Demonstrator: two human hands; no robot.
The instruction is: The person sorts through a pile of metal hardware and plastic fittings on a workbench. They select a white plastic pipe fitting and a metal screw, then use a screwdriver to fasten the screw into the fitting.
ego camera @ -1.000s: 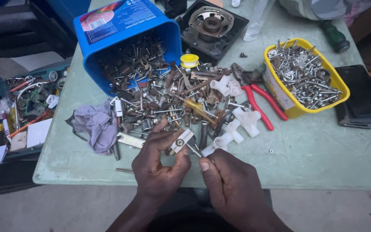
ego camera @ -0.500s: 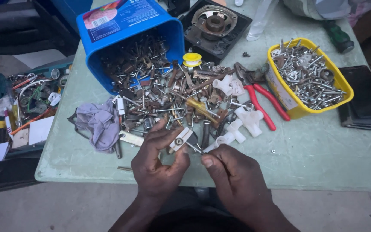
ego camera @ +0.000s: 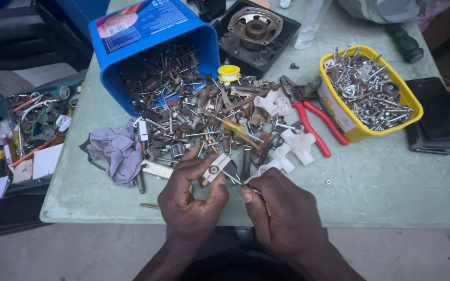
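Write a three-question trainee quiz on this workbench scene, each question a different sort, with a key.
1. True or false: the blue tub stands upright.
2. Which container holds the bright screws? A. yellow tub B. grey cloth C. black speaker frame
3. What does the left hand pinch?

Key:
1. False; it lies tipped, hardware spilling onto the table.
2. A.
3. A small pale metal bracket, while the right hand holds a thin tool against it.

Left hand (ego camera: 191, 205), right hand (ego camera: 282, 213) (both pinching).
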